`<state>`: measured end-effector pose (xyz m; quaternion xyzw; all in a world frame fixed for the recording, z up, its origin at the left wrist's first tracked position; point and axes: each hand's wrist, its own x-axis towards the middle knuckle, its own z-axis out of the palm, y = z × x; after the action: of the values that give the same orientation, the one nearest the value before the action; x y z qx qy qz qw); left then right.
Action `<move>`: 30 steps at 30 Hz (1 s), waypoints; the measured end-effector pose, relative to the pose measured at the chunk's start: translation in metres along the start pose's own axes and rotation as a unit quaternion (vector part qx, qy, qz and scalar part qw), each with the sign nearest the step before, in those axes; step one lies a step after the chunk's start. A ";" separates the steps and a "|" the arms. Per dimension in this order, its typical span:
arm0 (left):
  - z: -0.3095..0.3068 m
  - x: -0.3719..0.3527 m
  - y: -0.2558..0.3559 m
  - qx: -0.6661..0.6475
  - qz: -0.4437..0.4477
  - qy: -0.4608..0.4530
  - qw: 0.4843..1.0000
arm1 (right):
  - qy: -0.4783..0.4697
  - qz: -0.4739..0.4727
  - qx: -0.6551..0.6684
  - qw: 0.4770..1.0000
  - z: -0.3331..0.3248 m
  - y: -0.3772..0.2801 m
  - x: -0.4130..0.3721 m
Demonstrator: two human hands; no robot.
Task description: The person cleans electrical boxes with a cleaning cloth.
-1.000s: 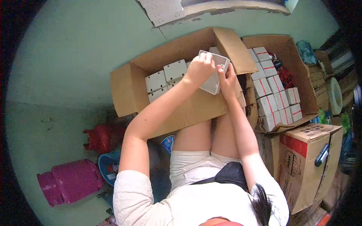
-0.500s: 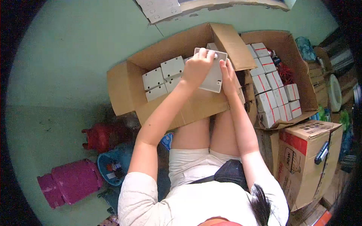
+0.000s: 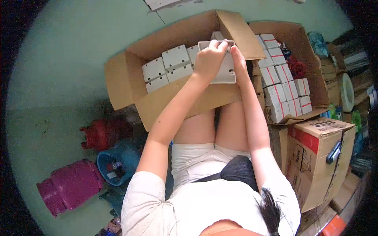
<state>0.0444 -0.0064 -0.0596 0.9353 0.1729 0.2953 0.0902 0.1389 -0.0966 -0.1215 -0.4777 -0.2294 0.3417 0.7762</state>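
- the white plastic box [image 3: 225, 70] is held up in the upper middle of the frame, above the near wall of an open cardboard carton [image 3: 126, 84], with its flat back toward the camera.
- the left hand [image 3: 208, 59] is closed on the box's left side, its fingers curled over the top edge.
- the right hand [image 3: 239, 65] lies along the box's right edge, its fingers stretched up to the top right corner and pressed against it; the thumb cannot be seen.
- the two hands nearly meet at the top edge of the box.
- inside the carton, to the left of the hands, lie more white boxes [image 3: 168, 65], packed side by side.
- right of the hands, a second open carton [image 3: 315, 70] holds rows of small white packets with red stripes [image 3: 284, 88].
- a closed brown carton [image 3: 319, 157] stands at the lower right.
- at the lower left, on the green floor [image 3: 67, 59], are a red canister [image 3: 103, 133], a magenta canister [image 3: 71, 187] and a blue bowl [image 3: 118, 161].
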 end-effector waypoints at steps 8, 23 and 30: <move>-0.007 -0.022 -0.004 -0.146 0.014 -0.284 0.948 | 0.066 0.027 0.027 0.997 0.010 -0.021 -0.009; -0.005 -0.015 0.000 -0.218 -0.069 -0.286 0.931 | 0.035 -0.001 0.007 0.999 0.005 -0.011 -0.007; -0.030 -0.006 -0.011 -0.137 0.040 -0.424 0.894 | 0.019 -0.021 -0.051 0.998 0.006 -0.006 -0.011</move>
<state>0.0195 0.0040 -0.0415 0.9561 0.0379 -0.1054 0.2706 0.1297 -0.1031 -0.1140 -0.5183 -0.2421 0.3037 0.7619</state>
